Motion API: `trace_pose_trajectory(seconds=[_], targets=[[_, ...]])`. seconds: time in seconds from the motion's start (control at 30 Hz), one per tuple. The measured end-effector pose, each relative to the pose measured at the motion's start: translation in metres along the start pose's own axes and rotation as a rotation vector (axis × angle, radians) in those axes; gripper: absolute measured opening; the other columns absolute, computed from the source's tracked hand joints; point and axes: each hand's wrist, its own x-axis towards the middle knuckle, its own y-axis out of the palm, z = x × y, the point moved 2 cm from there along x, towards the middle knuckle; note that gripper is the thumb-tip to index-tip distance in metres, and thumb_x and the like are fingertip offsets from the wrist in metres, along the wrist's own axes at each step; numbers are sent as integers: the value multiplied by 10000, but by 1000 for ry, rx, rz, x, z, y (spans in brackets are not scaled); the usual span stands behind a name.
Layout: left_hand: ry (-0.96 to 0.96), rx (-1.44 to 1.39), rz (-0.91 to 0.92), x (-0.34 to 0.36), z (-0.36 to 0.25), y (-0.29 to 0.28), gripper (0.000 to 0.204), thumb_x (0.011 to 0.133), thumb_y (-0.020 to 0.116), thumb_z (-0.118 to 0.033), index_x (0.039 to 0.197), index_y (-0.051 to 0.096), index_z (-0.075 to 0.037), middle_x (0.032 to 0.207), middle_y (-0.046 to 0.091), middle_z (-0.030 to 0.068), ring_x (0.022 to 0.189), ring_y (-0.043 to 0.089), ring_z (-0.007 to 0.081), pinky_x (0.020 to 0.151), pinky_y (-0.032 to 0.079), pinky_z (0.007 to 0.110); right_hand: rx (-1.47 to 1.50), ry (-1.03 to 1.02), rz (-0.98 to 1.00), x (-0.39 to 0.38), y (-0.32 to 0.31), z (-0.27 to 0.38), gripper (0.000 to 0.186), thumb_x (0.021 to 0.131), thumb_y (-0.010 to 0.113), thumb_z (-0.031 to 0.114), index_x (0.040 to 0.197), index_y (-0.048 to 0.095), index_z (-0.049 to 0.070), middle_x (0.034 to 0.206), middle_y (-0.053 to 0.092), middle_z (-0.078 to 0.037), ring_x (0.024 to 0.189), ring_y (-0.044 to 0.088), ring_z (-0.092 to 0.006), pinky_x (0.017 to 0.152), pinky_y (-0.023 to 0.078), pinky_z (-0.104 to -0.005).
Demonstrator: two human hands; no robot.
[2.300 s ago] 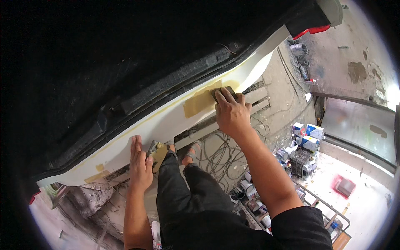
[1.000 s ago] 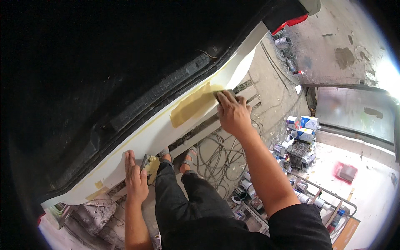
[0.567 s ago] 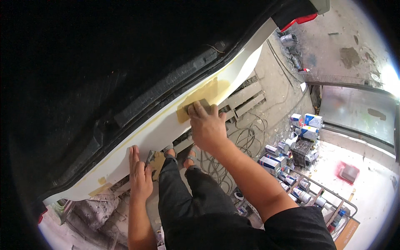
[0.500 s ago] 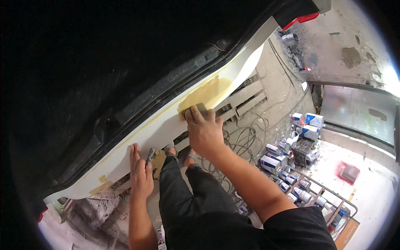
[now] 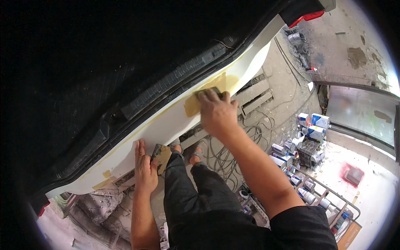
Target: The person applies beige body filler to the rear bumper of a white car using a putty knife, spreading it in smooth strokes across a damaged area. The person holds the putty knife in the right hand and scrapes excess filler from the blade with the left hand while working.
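Observation:
A white vehicle bumper runs diagonally along the edge of a dark interior or boot area, bearing yellowish filler patches. My right hand grips a dark flat block or scraper against the large patch, its fingers curled over it and blurred. My left hand rests its extended fingertips on the bumper lower left, while its thumb side holds a dark flat board smeared with yellowish paste. The board hangs just above my legs; how far the fingers wrap behind it is hidden.
Coiled hoses and cables lie on the dusty floor beside wooden slats and my sandalled feet. At right are several paint tins and boxes, a metal-framed trolley and a grey panel. A red light caps the bumper's upper end.
Over the last half second my right hand has moved up and right across the patch with its tool. Earlier it swept from the patch's right end down-left. My left hand stays on the bumper.

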Motion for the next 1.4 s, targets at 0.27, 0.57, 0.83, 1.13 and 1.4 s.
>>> trace_pose_trajectory(seconds=[0.27, 0.57, 0.83, 1.13, 1.4], targets=[[-57, -10, 18, 2, -6, -3, 153, 1033, 492, -85, 1003, 431, 53, 1643, 277, 333, 1523, 213, 565, 1242, 225, 605, 52, -190, -109, -82, 55, 45, 638, 796, 717, 292, 1406, 598, 150, 1479, 506, -58, 1214, 485, -385, 882, 449, -545], [-37, 3, 34, 2, -3, -3, 176, 1052, 474, -109, 1013, 430, 57, 1633, 286, 344, 1513, 226, 577, 1236, 234, 607, 79, 230, 9, 5, -20, -38, 447, 969, 570, 213, 1415, 580, 197, 1442, 551, -55, 1197, 542, -425, 905, 488, -605], [-121, -78, 68, 4, -18, -13, 280, 1075, 441, -135, 1230, 453, 98, 1640, 313, 304, 1527, 251, 529, 1236, 255, 570, 88, 13, -110, -71, 40, 37, 604, 862, 690, 216, 1447, 540, 190, 1458, 503, -59, 1221, 486, -397, 944, 453, -569], [-458, -812, 202, 28, -52, -11, 236, 1074, 571, -222, 933, 507, -44, 821, 441, -40, 782, 376, 80, 694, 385, 265, 476, -30, -67, -109, -45, -11, 494, 943, 648, 211, 1430, 576, 174, 1510, 523, -92, 1339, 469, -429, 1047, 422, -577], [-457, -1020, 335, 65, -105, -24, 149, 1092, 546, -173, 1070, 589, -32, 921, 564, -52, 848, 458, 43, 781, 421, 228, 387, -176, -261, -129, -78, 2, 420, 855, 743, 161, 1271, 700, 201, 1439, 584, -22, 1298, 528, -404, 1016, 450, -519]])
